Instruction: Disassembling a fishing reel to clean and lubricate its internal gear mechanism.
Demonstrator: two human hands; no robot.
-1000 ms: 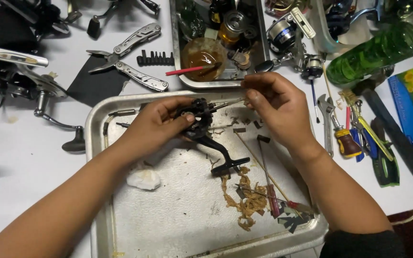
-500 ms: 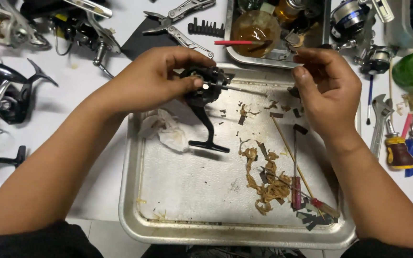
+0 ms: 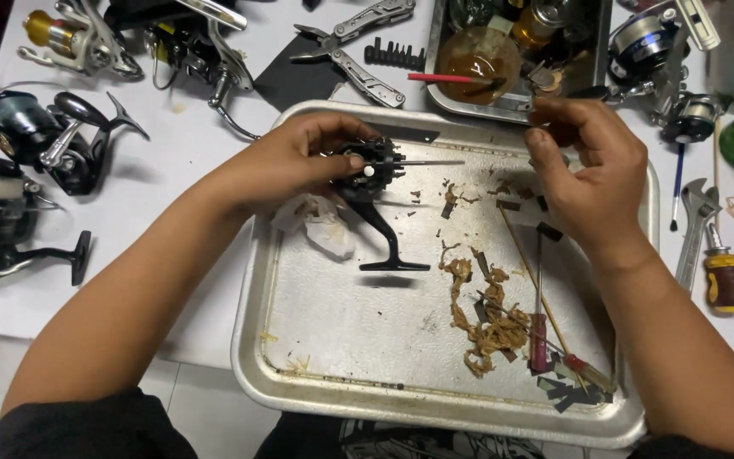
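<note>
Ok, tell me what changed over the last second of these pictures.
The right hand drew away from the black fishing reel body toward the tray's right side, its fingers now pinched together apart from the thin shaft. The left hand kept its grip on the reel over the dented metal tray. Brown debris and screwdrivers stayed put.

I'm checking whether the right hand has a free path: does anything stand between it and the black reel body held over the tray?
Nothing visible does. The right hand hovers apart from the black reel body held by the left hand; between them only the reel's thin shaft points across the metal tray.
</note>
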